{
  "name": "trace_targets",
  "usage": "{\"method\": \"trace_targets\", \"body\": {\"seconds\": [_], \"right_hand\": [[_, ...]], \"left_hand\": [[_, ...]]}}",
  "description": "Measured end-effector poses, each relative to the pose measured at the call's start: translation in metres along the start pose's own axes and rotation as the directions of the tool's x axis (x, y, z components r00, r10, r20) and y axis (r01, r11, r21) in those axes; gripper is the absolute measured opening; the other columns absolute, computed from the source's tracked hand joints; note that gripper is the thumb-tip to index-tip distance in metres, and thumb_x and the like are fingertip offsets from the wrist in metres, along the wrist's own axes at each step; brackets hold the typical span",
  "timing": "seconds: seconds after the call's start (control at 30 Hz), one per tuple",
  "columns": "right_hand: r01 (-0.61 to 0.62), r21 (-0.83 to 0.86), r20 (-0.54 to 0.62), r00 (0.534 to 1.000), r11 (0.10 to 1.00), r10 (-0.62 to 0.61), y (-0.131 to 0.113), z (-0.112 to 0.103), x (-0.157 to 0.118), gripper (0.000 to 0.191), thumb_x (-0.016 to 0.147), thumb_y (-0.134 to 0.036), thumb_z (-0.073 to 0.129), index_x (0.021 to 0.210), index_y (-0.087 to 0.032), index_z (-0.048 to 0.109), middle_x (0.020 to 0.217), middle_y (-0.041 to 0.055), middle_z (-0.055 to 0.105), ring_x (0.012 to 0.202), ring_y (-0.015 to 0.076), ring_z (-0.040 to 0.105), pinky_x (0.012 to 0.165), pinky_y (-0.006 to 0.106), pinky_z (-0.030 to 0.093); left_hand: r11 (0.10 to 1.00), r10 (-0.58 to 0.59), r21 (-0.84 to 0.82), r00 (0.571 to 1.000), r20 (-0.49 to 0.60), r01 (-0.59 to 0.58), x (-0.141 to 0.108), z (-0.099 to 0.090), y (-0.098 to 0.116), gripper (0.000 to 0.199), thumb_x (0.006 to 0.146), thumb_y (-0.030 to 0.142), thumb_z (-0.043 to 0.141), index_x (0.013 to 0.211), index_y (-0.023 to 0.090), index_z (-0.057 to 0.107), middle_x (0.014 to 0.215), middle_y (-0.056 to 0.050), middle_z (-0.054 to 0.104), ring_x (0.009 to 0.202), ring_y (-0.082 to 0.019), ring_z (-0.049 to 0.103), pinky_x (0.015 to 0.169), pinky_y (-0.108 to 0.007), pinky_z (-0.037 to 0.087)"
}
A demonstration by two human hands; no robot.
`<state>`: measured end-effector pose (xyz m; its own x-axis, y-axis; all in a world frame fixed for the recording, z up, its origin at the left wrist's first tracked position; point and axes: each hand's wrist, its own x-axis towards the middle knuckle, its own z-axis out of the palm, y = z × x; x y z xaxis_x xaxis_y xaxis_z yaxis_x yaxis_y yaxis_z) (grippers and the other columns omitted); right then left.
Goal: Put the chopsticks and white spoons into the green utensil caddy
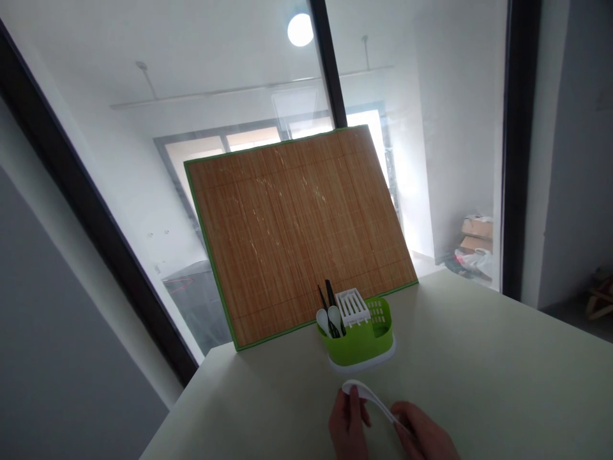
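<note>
A white spoon (377, 401) is held between my two hands above the near part of the table. My left hand (348, 421) pinches its bowl, with the thumb laid over it. Around the end of the handle, my right hand (421, 429) has its fingers closed. Just beyond the hands stands a green utensil holder (357, 345) on a white base. Two white spoons (328, 319) and some dark, thin sticks (329, 294) stand upright in its left part. A white slotted rack (353, 305) tops the middle, and the right compartment has a perforated back wall.
A bamboo mat (301, 230) with green edging leans against the glass behind the holder. The pale table (479, 370) stretches to both sides. Dark window frames (330, 64) rise behind it, and cardboard boxes (476, 231) lie beyond the glass at right.
</note>
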<state>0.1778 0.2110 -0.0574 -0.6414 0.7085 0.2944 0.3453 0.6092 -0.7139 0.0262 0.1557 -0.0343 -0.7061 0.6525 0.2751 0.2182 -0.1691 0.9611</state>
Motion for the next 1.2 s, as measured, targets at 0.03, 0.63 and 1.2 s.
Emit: {"method": "trace_targets", "body": {"seconds": [0.03,0.63,1.2], "right_hand": [[0.003,0.004,-0.021,1.0,1.0,-0.003,0.002,0.001,0.0,0.029,0.09,-0.043,0.034,0.106,-0.024,0.049,0.09,0.0041,0.063,0.081,0.0156,0.061,0.075,0.029,0.048],[0.069,0.004,-0.056,0.996,0.998,-0.069,0.013,0.01,0.005,0.025,0.083,-0.024,0.041,0.108,-0.026,0.046,0.081,-0.0008,0.063,0.068,0.0117,0.061,0.066,0.024,0.049],[0.051,-0.031,-0.032,0.998,0.998,-0.052,0.014,0.011,0.009,0.02,0.082,-0.02,0.041,0.097,-0.026,0.053,0.086,0.0002,0.065,0.073,0.0127,0.061,0.068,0.025,0.048]], "left_hand": [[1.0,0.029,0.014,0.999,-0.034,-0.028,0.003,-0.005,0.007,0.04,0.084,0.054,0.046,0.066,0.02,0.056,0.048,0.004,0.047,0.045,-0.011,0.045,0.046,-0.021,0.037],[0.568,0.255,0.804,0.966,0.032,-0.177,0.162,-0.039,0.112,0.042,0.092,0.043,0.031,0.087,0.017,0.064,0.08,-0.006,0.069,0.074,-0.016,0.062,0.068,-0.024,0.041],[0.444,0.054,0.896,0.998,-0.034,0.006,0.173,-0.03,0.073,0.035,0.084,0.048,0.046,0.082,0.021,0.069,0.09,-0.01,0.071,0.087,-0.027,0.064,0.066,-0.032,0.044]]}}
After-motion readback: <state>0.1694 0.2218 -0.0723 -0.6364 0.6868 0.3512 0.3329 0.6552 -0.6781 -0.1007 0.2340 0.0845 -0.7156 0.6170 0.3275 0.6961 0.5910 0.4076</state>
